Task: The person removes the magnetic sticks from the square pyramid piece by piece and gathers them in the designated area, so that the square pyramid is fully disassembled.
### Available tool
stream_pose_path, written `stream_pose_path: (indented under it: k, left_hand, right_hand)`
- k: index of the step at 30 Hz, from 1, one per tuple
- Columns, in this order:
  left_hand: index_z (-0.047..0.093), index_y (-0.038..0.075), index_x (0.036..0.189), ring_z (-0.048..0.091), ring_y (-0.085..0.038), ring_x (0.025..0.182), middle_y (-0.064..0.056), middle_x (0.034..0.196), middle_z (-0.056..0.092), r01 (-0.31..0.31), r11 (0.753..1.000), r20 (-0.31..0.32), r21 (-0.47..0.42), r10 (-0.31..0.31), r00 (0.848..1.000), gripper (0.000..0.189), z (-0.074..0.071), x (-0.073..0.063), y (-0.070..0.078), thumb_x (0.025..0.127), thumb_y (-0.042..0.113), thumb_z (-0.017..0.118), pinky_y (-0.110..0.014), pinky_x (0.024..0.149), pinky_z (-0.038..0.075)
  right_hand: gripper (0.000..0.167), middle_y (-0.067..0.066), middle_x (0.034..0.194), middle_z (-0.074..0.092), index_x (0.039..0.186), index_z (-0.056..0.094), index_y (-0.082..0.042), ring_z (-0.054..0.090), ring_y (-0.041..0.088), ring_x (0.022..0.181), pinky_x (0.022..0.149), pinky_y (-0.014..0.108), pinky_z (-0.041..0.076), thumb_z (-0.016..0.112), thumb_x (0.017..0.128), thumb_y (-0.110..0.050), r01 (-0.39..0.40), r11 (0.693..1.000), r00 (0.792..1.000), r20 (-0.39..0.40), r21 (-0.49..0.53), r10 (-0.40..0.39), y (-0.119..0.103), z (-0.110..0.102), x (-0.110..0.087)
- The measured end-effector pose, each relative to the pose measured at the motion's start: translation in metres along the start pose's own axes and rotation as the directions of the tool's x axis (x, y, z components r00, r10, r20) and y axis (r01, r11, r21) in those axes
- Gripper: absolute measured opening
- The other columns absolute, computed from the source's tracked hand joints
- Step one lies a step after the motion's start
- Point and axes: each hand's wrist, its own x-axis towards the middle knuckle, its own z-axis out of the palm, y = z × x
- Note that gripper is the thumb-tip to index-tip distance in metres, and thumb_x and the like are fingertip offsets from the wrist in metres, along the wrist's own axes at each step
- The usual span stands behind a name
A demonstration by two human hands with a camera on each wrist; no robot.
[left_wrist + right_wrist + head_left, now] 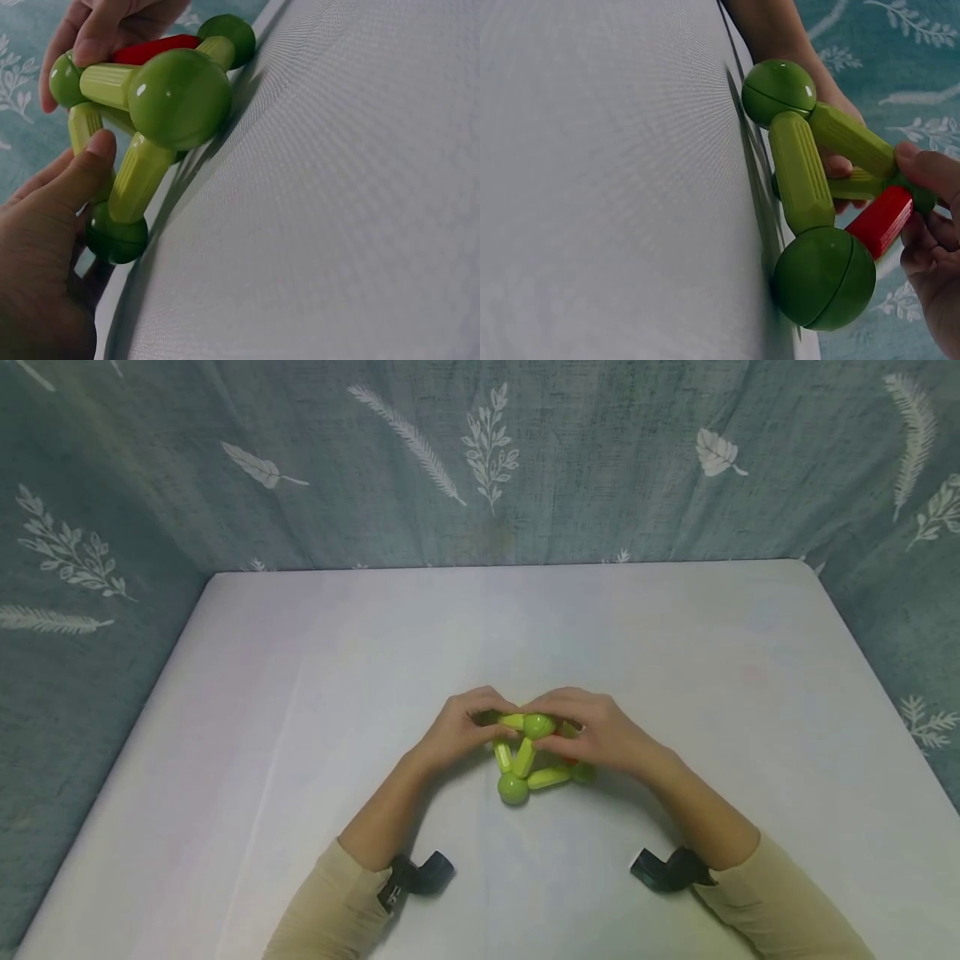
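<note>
A toy frame of yellow-green rods [550, 777], green balls [513, 788] and a red rod [883, 223] stands between both hands, low over the white table. It looks like a magnetic stick-and-ball building set. My left hand [468, 723] pinches a yellow-green rod [87, 124] on its left side, thumb on the near face. Opposite, my right hand [588, 729] holds the upper green ball [538, 726], its thumb and fingers around the joint where rods meet. In the right wrist view, the right fingers [930, 169] partly cover that ball. Some joints at the back are hidden.
The white tabletop [337, 652] extends around the hands. Green-grey cloth [585, 460] with white leaf prints hangs behind and at the sides. A black wrist camera [427, 874] sits at the left cuff, another black wrist camera [667, 870] at the right.
</note>
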Motion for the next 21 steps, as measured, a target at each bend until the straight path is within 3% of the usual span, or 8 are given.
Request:
stream_pose_path:
  k: [6,9,15,21]
  left_hand:
    - [0.071,0.007,0.102,0.061,-0.012,0.093,-0.002,0.096,0.068,-0.008,1.0,-0.009,-0.017,0.008,1.0,0.026,0.001,0.001,0.0,0.077,0.011,0.077,-0.029,0.087,0.049]
    - [0.072,0.007,0.102,0.061,-0.013,0.093,-0.003,0.095,0.068,-0.002,1.0,-0.013,-0.02,0.002,1.0,0.026,0.001,0.0,-0.001,0.076,0.011,0.077,-0.029,0.088,0.049]
    - [0.072,0.005,0.101,0.06,-0.014,0.093,-0.004,0.093,0.068,0.034,0.998,-0.112,-0.044,-0.039,0.993,0.028,-0.001,-0.001,-0.001,0.075,0.01,0.078,-0.031,0.089,0.048]
    - [0.07,0.003,0.106,0.06,-0.015,0.096,-0.006,0.098,0.068,-0.012,0.999,-0.122,-0.052,0.005,0.992,0.03,0.001,-0.002,-0.003,0.076,0.008,0.077,-0.031,0.091,0.048]
  right_hand:
    - [0.044,0.007,0.103,0.07,0.109,0.067,-0.002,0.063,0.019,0.092,0.072,0.027,0.053,0.082,0.068,-0.006,0.016,1.0,0.999,-0.044,0.024,-0.015,0.003,0.001,-0.001]
    - [0.044,0.009,0.1,0.07,0.108,0.067,-0.001,0.061,0.016,0.083,0.065,0.024,0.051,0.082,0.067,-0.003,0.012,1.0,0.998,-0.064,0.026,-0.011,0.004,0.001,-0.002]
    - [0.046,0.011,0.098,0.069,0.107,0.067,0.001,0.049,0.013,0.07,0.057,0.024,0.042,0.081,0.063,0.006,-0.01,0.997,0.982,-0.188,0.078,0.025,0.0,-0.011,0.0]
    - [0.047,0.012,0.097,0.068,0.106,0.066,0.002,0.049,0.016,0.067,0.057,0.022,0.04,0.081,0.062,0.009,-0.007,0.996,0.984,-0.174,0.092,0.023,0.001,-0.012,0.001]
